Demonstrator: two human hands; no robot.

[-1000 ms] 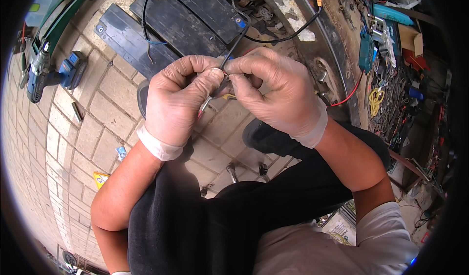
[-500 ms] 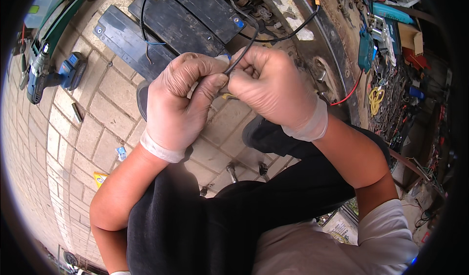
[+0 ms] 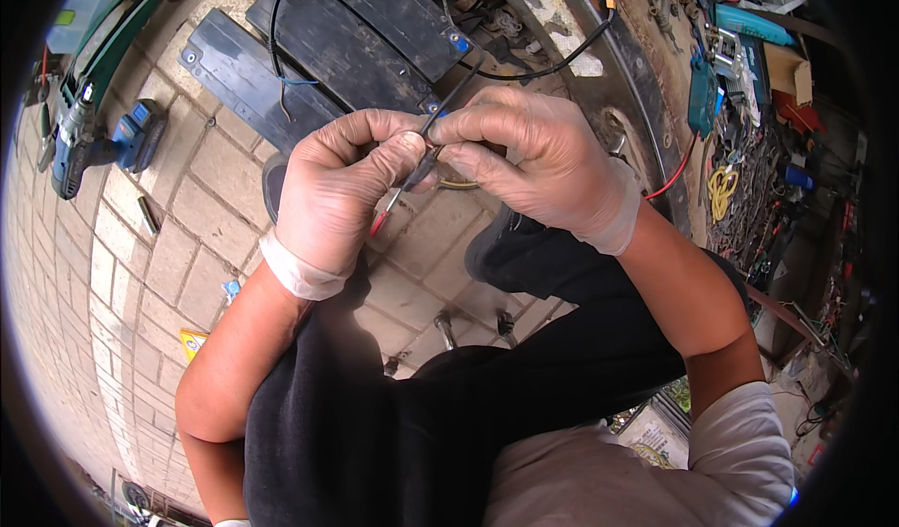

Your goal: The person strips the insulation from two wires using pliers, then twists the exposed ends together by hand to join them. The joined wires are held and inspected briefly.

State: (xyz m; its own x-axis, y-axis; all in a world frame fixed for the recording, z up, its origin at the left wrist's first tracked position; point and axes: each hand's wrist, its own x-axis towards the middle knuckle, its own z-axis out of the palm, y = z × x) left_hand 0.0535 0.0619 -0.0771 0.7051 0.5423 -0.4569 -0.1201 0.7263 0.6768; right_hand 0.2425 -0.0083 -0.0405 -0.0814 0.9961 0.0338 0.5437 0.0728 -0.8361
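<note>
My left hand [image 3: 328,180] and my right hand [image 3: 538,157], both in thin translucent gloves, meet above the paving and pinch a dark cable [image 3: 459,89] between thumbs and fingers. From the fingertips the cable runs up past the batteries. Thin wires show below the pinch, one with a red and white end [image 3: 382,218] beside my left thumb. The exact spot where the fingers grip is partly hidden. Just beyond my hands lie three long black batteries [image 3: 351,44] with red and blue terminals. Another black cable [image 3: 274,44] with bared thin ends rests over them.
A blue cordless drill [image 3: 84,148] lies on the paving at left, beside a green tool frame [image 3: 112,35]. To the right, a metal rim [image 3: 646,87] borders a cluttered bench holding a teal device [image 3: 700,96], a yellow coil [image 3: 721,192] and tangled wires. My legs are below.
My right hand has turned and its fingers have straightened. The cable has shifted, and the red and white wire end now shows below my left hand.
</note>
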